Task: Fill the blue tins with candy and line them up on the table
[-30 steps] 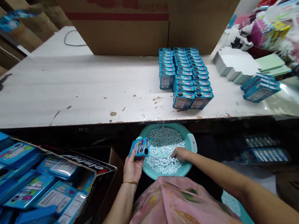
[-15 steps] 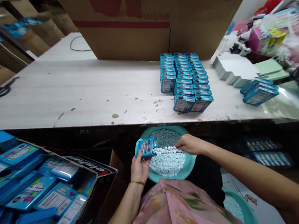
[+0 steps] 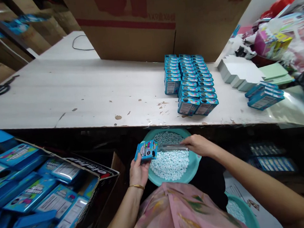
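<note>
1 camera, worn on the person's head, looks forward and steeply down past the pink floral clothing point(image 3: 186, 209) at the left hand point(image 3: 139, 171), the right hand point(image 3: 198, 145) and the teal basin point(image 3: 193, 169), all at close range below the centre. Beyond them the white tabletop point(image 3: 87, 94) stretches away, and the big upright carton point(image 3: 138, 41) blocks the far view at the top

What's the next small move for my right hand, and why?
Probably draw the right hand and its clear scoop back from the blue box: the scoop looks nearly empty, its end at the box, which the left hand holds.
</note>
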`<state>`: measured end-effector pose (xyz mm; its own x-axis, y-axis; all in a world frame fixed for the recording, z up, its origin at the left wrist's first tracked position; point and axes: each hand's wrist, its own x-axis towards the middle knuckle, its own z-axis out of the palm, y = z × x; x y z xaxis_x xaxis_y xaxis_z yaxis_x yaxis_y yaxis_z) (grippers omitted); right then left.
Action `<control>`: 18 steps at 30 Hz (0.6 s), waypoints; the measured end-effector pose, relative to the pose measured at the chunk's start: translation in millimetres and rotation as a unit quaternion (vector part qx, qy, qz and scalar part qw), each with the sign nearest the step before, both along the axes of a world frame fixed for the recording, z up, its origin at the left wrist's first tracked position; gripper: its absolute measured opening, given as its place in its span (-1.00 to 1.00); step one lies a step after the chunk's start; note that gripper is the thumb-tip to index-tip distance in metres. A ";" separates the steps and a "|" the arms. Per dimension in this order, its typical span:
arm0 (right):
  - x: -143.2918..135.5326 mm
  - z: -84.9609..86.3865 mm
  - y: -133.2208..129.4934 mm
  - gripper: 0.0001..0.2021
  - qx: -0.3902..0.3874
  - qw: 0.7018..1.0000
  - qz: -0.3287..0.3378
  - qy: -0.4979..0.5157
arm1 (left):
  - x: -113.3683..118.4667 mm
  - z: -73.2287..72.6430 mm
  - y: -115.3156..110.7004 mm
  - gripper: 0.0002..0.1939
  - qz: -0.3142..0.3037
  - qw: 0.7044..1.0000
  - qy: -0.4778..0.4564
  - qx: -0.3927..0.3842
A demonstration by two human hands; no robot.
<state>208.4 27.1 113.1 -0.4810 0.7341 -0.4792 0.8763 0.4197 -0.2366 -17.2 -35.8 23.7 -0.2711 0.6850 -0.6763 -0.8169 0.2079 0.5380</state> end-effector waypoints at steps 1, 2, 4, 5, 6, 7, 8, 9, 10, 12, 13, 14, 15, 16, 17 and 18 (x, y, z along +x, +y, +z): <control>2.7 -22.7 -1.3 -0.64 0.003 1.000 -0.006 -0.012 | -3.7 0.6 -1.0 -0.90 -0.001 1.000 0.000 0.003; 1.8 -46.3 -4.1 -0.61 0.012 0.999 -0.017 -0.034 | -6.7 1.1 -1.9 -0.88 -0.002 1.000 -0.001 0.004; -8.5 -90.1 -13.9 -0.58 0.005 0.999 -0.016 -0.048 | -11.0 1.1 -3.5 -0.87 -0.005 1.000 -0.002 -0.001; -15.7 -108.0 -20.4 -0.58 -0.001 0.999 -0.010 -0.048 | -12.4 0.8 -4.1 -0.86 -0.002 1.000 0.000 -0.005; -22.6 -122.4 -27.2 -0.58 -0.010 0.999 -0.002 -0.042 | -13.4 0.3 -4.6 -0.86 0.000 1.000 0.001 -0.009; -28.0 -133.5 -33.7 -0.60 -0.020 0.999 0.008 -0.034 | -14.1 -0.3 -5.0 -0.86 0.003 1.000 0.001 -0.011; -31.3 -141.5 -39.2 -0.61 -0.031 0.999 0.017 -0.024 | -14.6 -0.9 -5.3 -0.86 0.006 1.000 0.001 -0.013; -32.1 -147.2 -43.3 -0.63 -0.045 0.999 0.024 -0.013 | -15.1 -1.5 -5.5 -0.86 0.010 1.000 0.002 -0.015; -30.8 -151.1 -45.7 -0.65 -0.061 0.998 0.028 -0.001 | -15.3 -2.1 -5.7 -0.86 0.013 1.000 0.003 -0.016; -23.3 -156.1 -45.5 -0.67 -0.097 0.995 0.028 0.022 | -15.6 -3.0 -6.2 -0.86 0.016 1.000 0.003 -0.016; -18.5 -157.6 -43.5 -0.68 -0.114 0.993 0.024 0.035 | -15.7 -3.3 -6.6 -0.86 0.015 1.000 0.003 -0.014; -13.7 -158.5 -40.8 -0.68 -0.131 0.990 0.017 0.051 | -15.8 -3.5 -7.0 -0.86 0.013 1.000 0.002 -0.011; -9.2 -158.7 -37.9 -0.69 -0.146 0.987 0.010 0.069 | -15.9 -3.7 -7.6 -0.87 0.009 1.000 0.000 -0.008; -5.3 -157.8 -35.0 -0.70 -0.158 0.983 0.001 0.090 | -16.1 -3.9 -8.2 -0.87 0.006 1.000 -0.001 -0.006; -2.0 -155.6 -32.3 -0.71 -0.167 0.980 -0.008 0.111 | -16.4 -4.2 -8.7 -0.87 0.004 1.000 -0.001 -0.005; 1.0 -151.7 -29.8 -0.72 -0.172 0.976 -0.018 0.132 | -16.5 -4.6 -9.1 -0.87 0.004 1.000 -0.001 -0.004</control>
